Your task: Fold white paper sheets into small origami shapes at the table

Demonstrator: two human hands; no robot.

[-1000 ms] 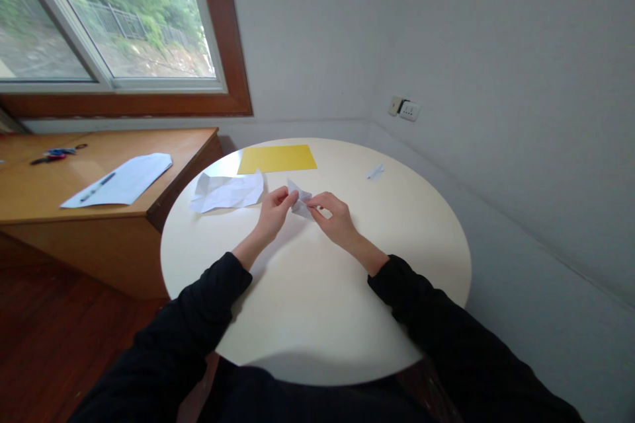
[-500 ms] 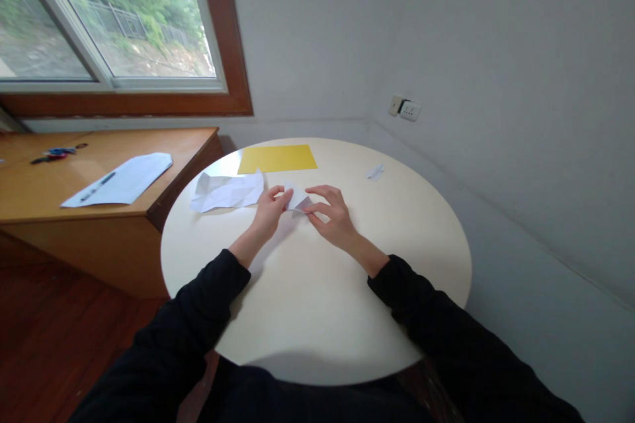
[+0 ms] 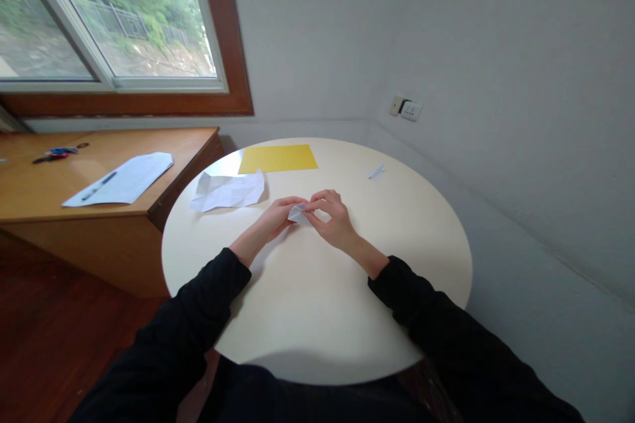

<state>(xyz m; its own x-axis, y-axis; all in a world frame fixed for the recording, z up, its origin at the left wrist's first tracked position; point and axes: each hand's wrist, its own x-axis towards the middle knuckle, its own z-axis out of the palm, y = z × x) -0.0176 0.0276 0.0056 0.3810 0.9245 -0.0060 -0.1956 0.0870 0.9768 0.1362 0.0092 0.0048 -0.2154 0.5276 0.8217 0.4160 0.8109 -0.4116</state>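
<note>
A small folded piece of white paper (image 3: 298, 214) is held between my two hands above the middle of the table. My left hand (image 3: 278, 216) grips it from the left, fingers running behind it. From the right, my right hand (image 3: 333, 217) pinches its upper right edge between thumb and fingers. The fingertips of both hands meet at the top of the paper and hide part of it. To the left of my left hand lies a creased, unfolded white sheet (image 3: 229, 192).
A yellow sheet (image 3: 278, 158) lies at the back of the round white table (image 3: 317, 317). A small folded white paper (image 3: 376, 172) sits at the back right. On the wooden desk (image 3: 188, 145) at left are white papers (image 3: 133, 175), a pen (image 3: 99, 186) and scissors (image 3: 59, 153).
My left hand has turned and shifted slightly right, its fingers now closing behind the folded paper. The paper has tilted and shows less of its face. My right fingertips have come closer to the left ones.
</note>
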